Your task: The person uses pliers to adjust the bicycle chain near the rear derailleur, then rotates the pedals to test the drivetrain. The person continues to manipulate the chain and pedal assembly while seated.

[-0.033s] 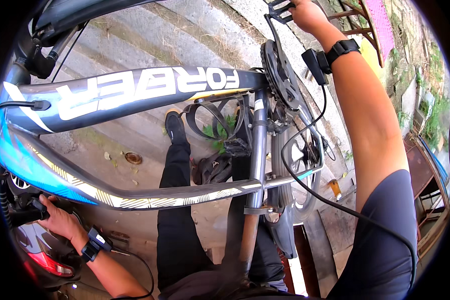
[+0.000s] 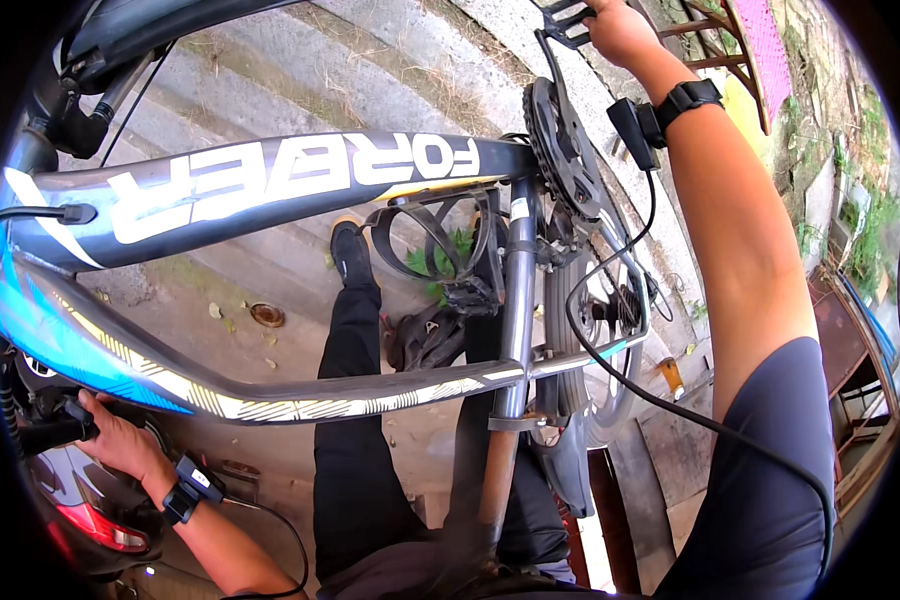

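A bicycle spans the view, its thick dark frame tube [image 2: 280, 185] with white lettering and blue and yellow patterns crossing from left to right. At the top right my right hand [image 2: 625, 38] is closed round a black pedal [image 2: 568, 22]. From this pedal the crank arm [image 2: 552, 60] runs down to the chainring [image 2: 558, 150]. Below it are the rear sprockets [image 2: 625, 308] and rear wheel [image 2: 574, 375]. My left hand [image 2: 122, 440], at the lower left, grips a black handlebar grip [image 2: 60, 430]; its fingertips are partly hidden. An empty black bottle cage [image 2: 410, 255] hangs inside the frame.
A vehicle's red tail light [image 2: 105, 530] sits close below my left hand. My shoe [image 2: 350, 255] and a dark crumpled bag-like thing [image 2: 420, 340] are under the frame. A pink-topped chair [image 2: 755, 50] stands at the upper right. A black cable [image 2: 690, 418] hangs from my right wrist.
The rear wheel's hub area looks different: pale spokes showed there before, dark sprockets show now. My right hand and the pedal have shifted very slightly right. My left hand stays put.
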Action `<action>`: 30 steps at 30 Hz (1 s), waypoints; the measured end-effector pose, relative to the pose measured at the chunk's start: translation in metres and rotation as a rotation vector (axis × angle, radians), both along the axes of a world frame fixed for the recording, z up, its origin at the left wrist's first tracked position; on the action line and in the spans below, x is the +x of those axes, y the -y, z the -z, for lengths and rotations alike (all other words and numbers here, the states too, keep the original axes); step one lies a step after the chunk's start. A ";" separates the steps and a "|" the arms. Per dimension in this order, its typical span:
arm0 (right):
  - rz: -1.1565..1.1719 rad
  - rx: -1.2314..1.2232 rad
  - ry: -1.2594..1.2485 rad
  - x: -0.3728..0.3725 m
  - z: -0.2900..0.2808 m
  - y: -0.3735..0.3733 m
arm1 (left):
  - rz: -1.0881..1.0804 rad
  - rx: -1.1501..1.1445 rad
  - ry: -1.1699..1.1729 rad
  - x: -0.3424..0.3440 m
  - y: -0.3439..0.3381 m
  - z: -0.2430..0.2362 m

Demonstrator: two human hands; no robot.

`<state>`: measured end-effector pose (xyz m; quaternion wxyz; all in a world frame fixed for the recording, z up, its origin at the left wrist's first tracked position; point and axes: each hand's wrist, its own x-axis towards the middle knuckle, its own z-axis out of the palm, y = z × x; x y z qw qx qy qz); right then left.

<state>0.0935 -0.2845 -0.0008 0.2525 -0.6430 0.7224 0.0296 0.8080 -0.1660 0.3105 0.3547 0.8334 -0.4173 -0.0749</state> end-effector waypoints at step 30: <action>-0.155 0.210 0.495 0.078 -0.287 -0.088 | 0.016 -0.050 0.096 0.012 0.001 0.001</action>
